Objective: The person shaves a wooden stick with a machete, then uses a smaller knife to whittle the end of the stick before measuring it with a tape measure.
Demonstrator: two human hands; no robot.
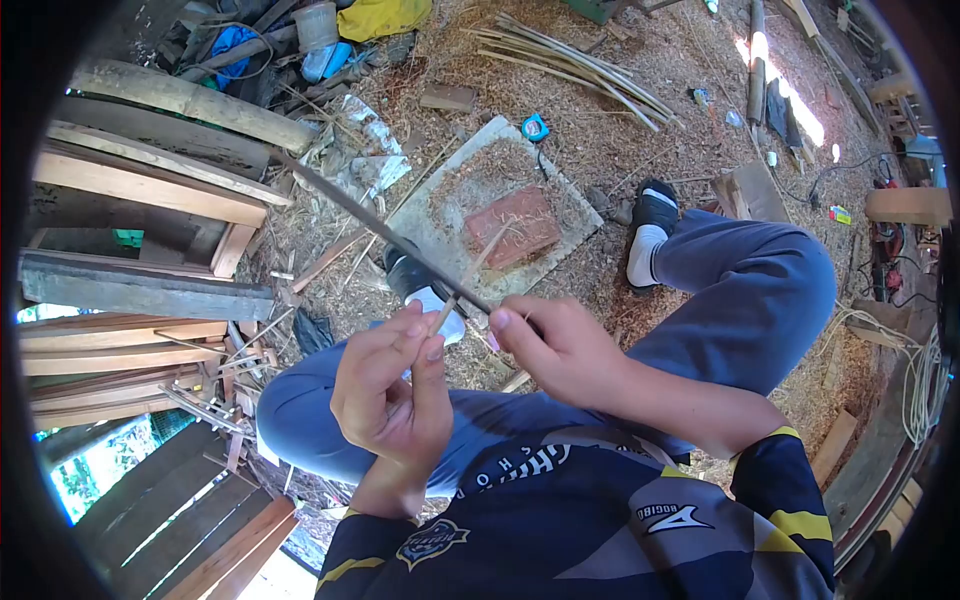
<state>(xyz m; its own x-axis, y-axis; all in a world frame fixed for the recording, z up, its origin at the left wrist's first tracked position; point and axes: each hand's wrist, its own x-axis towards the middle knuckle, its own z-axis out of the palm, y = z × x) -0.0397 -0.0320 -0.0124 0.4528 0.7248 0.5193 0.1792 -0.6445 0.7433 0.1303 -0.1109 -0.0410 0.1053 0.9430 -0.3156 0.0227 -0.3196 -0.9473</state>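
Lettering on the dark jersey is partly legible: a white wordmark on the sleeve and a crest on the chest, both upside down and too warped to spell out. The left hand is curled closed, thumb and forefinger pinching the lower end of a thin pale bamboo sliver, which rises up and to the right from the fingertips. The right hand is wrapped shut on the handle of a long dark blade; the blade runs up and left from that fist and crosses the sliver just above the left fingertips. Below lie a brick on a grey slab, split bamboo strips and a blue tape measure
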